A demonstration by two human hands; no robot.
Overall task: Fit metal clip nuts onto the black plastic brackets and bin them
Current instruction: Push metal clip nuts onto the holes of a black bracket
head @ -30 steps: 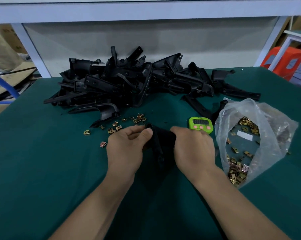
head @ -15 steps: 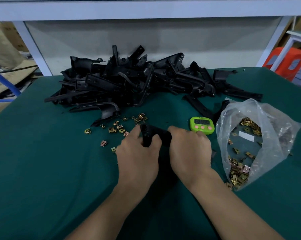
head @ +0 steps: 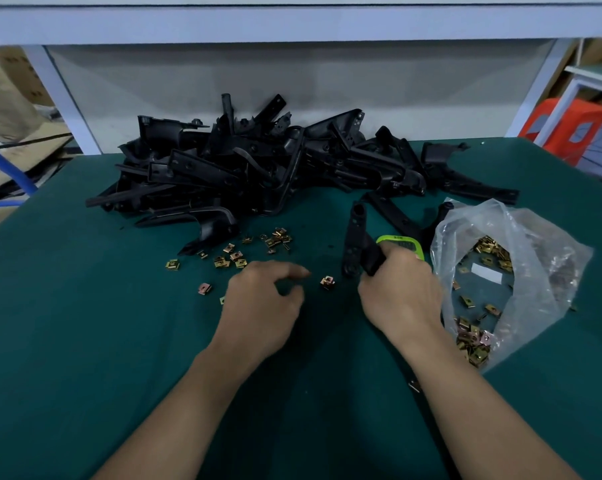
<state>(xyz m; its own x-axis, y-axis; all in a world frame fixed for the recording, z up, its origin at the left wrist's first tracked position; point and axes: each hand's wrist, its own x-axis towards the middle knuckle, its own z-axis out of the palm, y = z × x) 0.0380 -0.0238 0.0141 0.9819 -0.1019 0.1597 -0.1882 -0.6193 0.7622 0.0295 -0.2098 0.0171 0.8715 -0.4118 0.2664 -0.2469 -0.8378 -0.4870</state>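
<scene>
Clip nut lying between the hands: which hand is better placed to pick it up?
Left, probably. The left hand holds nothing, fingertips just beside the clip nut. The right hand grips the black bracket, so it is occupied.

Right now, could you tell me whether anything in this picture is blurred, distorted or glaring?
Head view: fingertips of the left hand are motion-blurred; head view, edges: shelf posts lean outward, wide-angle distortion; head view, right: the plastic bag shows glare.

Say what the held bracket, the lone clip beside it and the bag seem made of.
Long black bracket in the right hand: likely moulded plastic, matte with a dull sheen. Small square clip nut: thin metal, brassy-gold and glinting, probably plated. Clear crinkled bag: thin plastic film, glossy, see-through.
</scene>
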